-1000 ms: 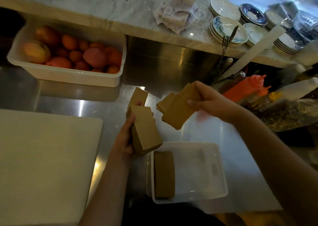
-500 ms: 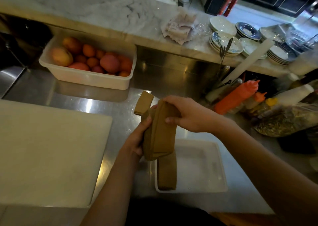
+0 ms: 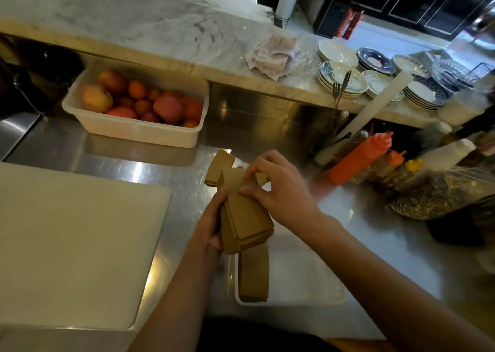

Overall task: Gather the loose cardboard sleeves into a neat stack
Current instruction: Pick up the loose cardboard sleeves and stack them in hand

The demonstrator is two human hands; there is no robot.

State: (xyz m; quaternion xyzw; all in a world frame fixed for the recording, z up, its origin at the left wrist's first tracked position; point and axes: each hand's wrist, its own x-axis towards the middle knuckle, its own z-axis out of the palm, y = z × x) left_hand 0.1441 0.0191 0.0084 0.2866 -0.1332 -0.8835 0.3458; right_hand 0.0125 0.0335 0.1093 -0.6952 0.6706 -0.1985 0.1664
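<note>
A bundle of brown cardboard sleeves (image 3: 246, 220) is held upright above the steel counter, its lower edges slightly fanned. My left hand (image 3: 211, 223) grips the bundle from the left side. My right hand (image 3: 278, 190) pinches its top edge from the right. A few more sleeves (image 3: 218, 166) lie loose on the counter just behind the bundle. Another stack of sleeves (image 3: 253, 274) stands in the left part of a shallow white tray (image 3: 308, 284) directly below my hands.
A white cutting board (image 3: 72, 244) fills the left. A white tub of fruit (image 3: 139, 130) sits at the back. Squeeze bottles (image 3: 359, 158) and a bag (image 3: 439, 193) crowd the right. Plates (image 3: 342, 80) and crumpled paper (image 3: 270, 56) rest on the marble ledge.
My right hand brought its separate handful of sleeves onto the bundle in my left hand; both hands now hold one combined bundle.
</note>
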